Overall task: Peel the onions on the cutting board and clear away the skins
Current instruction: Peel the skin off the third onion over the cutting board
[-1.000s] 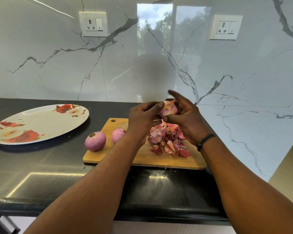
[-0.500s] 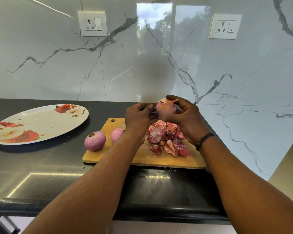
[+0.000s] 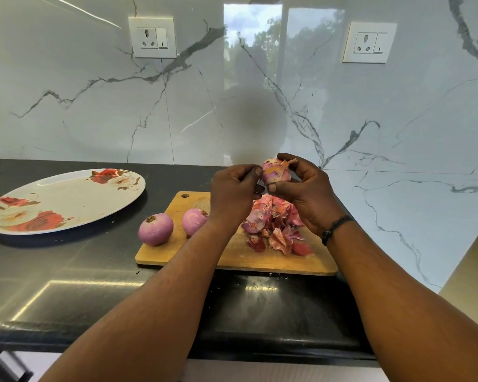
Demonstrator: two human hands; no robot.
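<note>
Now my right hand (image 3: pixel 304 194) grips the onion (image 3: pixel 276 172) above the cutting board (image 3: pixel 232 257); my left hand (image 3: pixel 233 191), fingers curled, pinches at its skin beside the skins (image 3: pixel 276 230).

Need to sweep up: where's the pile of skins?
Head view: the skins lie on the cutting board's right half, below both hands, right of two peeled onions.

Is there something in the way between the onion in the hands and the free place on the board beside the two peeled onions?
Nothing visible blocks it. The right hand holds the onion above the skins; the left hand and forearm hang over the cutting board beside the peeled onions.
</note>
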